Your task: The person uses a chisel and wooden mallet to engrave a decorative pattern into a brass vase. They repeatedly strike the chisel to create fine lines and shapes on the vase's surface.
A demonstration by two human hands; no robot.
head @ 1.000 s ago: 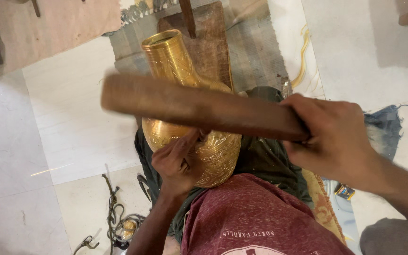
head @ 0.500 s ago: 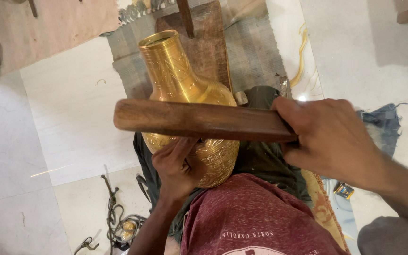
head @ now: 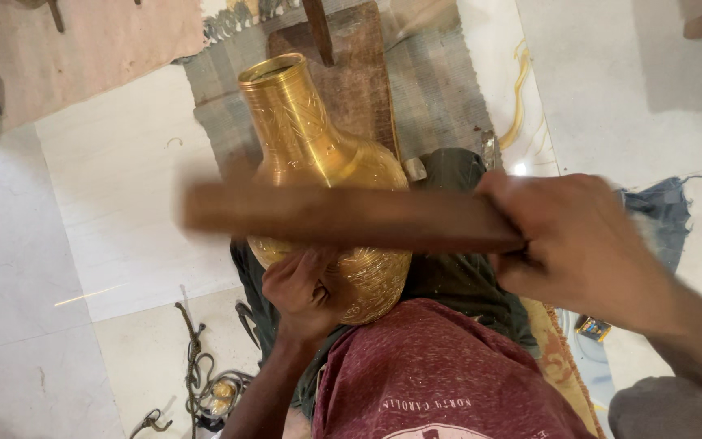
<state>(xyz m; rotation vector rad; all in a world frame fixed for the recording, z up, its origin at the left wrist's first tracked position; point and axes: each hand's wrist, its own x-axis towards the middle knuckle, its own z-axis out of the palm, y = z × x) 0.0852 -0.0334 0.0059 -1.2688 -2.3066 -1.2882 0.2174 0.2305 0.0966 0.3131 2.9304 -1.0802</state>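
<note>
Head view, then. What has each hand got?

— His right hand (head: 578, 244) is wrapped tight round one end of a wooden stick (head: 343, 218). It lies level across the brass vase (head: 327, 162), in front of its belly, and it shows blurred. Whether it touches the metal, I cannot tell.

— And the left?

— The left hand (head: 302, 289) is low on the vase, fingers (head: 314, 264) bunched together and pressed to the engraved belly. If something is pinched in them, it is too small to make out.

— Where does the vase sit?

— In his lap, tilted away from him, its open mouth pointing up and left in the picture. The belly rests against dark green cloth (head: 457, 276) over his legs, just above his maroon shirt (head: 440, 374).

— What lies around him?

— Beyond the neck there is a wooden board (head: 359, 81) on a grey mat (head: 440, 89). Pale floor tiles (head: 115, 195) are to his left, with a tangle of cord (head: 205, 390) near his left forearm. A yellowish cord (head: 520, 89) trails on the floor to the right of the mat, and a frayed blue cloth (head: 660, 219) shows past his right hand.
</note>
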